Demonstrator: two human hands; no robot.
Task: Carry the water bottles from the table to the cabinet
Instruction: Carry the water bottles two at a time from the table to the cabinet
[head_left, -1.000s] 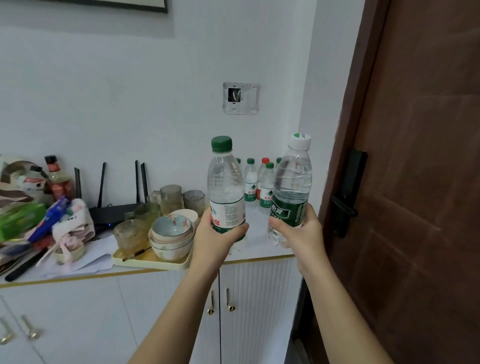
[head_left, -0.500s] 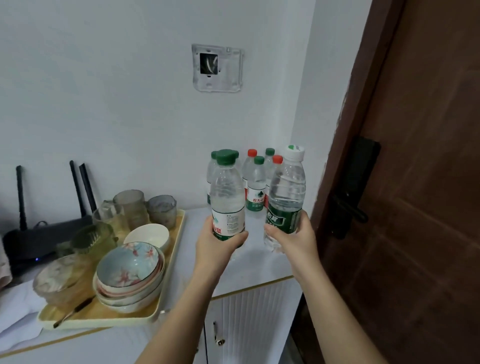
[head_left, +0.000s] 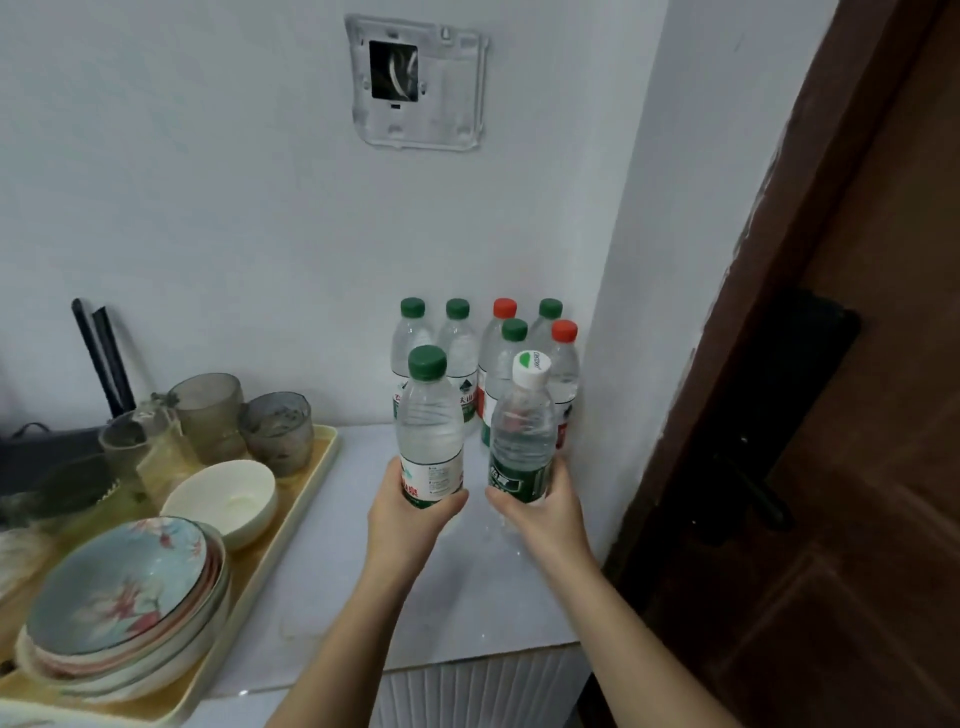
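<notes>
My left hand (head_left: 408, 522) grips the lower part of a clear water bottle with a green cap (head_left: 429, 421), held upright above the white cabinet top (head_left: 457, 597). My right hand (head_left: 545, 512) holds a second bottle with a white cap and a dark green label (head_left: 521, 436), tilted slightly. Both bottles hover just in front of a cluster of several bottles with green and red caps (head_left: 488, 353) that stands in the back right corner against the wall.
A yellow tray (head_left: 306, 499) on the left carries stacked floral bowls (head_left: 124, 603), a white bowl (head_left: 223, 501) and glass cups (head_left: 208, 415). A dark brown door (head_left: 831, 415) with a black handle is on the right. Black router antennas (head_left: 98, 353) rise at the far left.
The view has moved closer to the cabinet and tipped downward. Both hands have carried the bottles forward and lower, nearer the cluster in the corner.
</notes>
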